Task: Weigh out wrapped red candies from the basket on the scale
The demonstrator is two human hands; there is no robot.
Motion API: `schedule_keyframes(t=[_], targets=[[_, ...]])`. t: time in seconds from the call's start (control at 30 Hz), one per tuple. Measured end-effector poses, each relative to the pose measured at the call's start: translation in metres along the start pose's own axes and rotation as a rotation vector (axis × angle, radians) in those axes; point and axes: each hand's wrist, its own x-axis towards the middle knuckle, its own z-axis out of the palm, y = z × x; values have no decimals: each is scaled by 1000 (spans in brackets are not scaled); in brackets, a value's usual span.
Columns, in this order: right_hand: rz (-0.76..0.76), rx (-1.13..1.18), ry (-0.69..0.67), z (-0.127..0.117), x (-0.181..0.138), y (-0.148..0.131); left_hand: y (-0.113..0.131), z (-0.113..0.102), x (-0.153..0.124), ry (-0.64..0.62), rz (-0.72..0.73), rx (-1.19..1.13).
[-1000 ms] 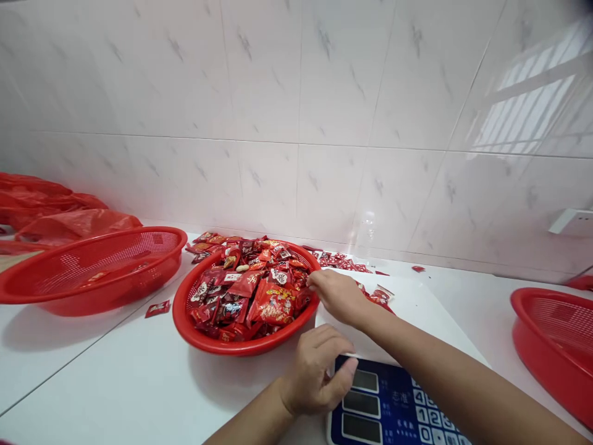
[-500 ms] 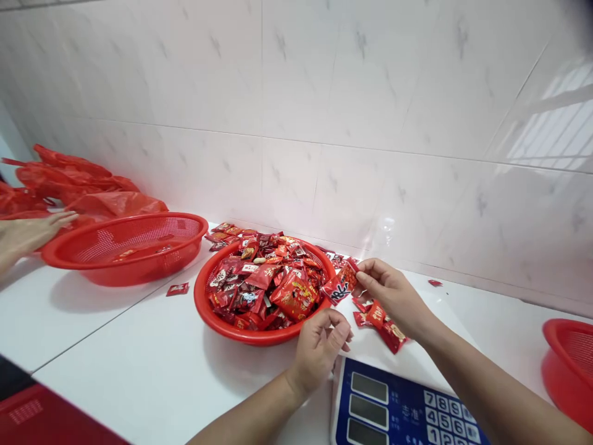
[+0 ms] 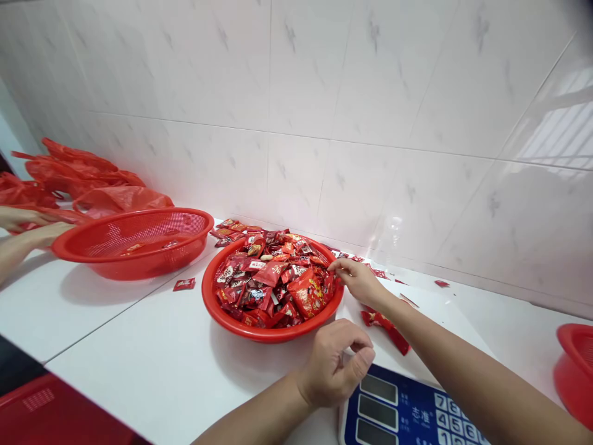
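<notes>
A round red basket [image 3: 217, 306] in the middle of the white counter is heaped with small red snack packets [image 3: 273, 281]. My right hand [image 3: 357, 281] reaches over its right rim with fingers pinched among the packets; what it pinches is hidden. My left hand [image 3: 337, 363] rests curled at the near left corner of a scale's white platform [image 3: 430, 321]; nothing shows in it. A few red packets [image 3: 386, 327] lie on the platform under my right forearm. The scale's blue keypad panel [image 3: 407, 411] is at the bottom right.
A second, nearly empty red basket [image 3: 139, 244] stands to the left, with another person's hands [image 3: 23, 225] beside it and red plastic bags [image 3: 78, 179] behind. One packet [image 3: 184, 284] lies loose on the counter. A third red basket [image 3: 574, 371] is at the right edge. Tiled wall behind.
My right hand held a red packet up beside the basket half a second ago; now it is back down at the basket's right rim among the packets. My left hand curled tighter.
</notes>
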Motion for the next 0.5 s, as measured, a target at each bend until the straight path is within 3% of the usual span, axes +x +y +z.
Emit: schedule_keyframes(t=[0.33, 0.5], targets=[[-120, -418, -101, 23, 3, -18, -3, 3, -3, -41, -13, 12], [-142, -514, -73, 20, 4, -15, -4, 5, -3, -58, -13, 23]])
